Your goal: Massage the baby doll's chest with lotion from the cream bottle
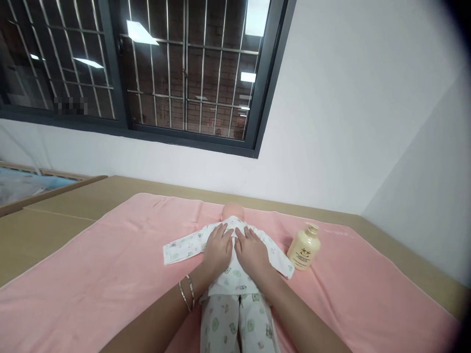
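Observation:
A baby doll (233,212) lies with its head toward the wall, dressed in a white printed top (231,283) and matching printed trousers (253,323). Its sleeves stretch out to both sides. My left hand (218,247) rests flat on the left of the doll's chest, fingers extended. Mirroring it, my right hand (251,250) lies flat on the right of the chest, with its fingers also stretched out. The two hands nearly meet at the middle. Two thin bangles (187,293) circle my left wrist. Most of the doll's face is hard to make out.
Under the doll spreads a pink blanket (110,274) on a wooden tabletop (66,196). A cream pump bottle (304,247) stands right of the doll, near the sleeve end. Behind are a white wall (324,122) and a dark-framed barred window (191,73).

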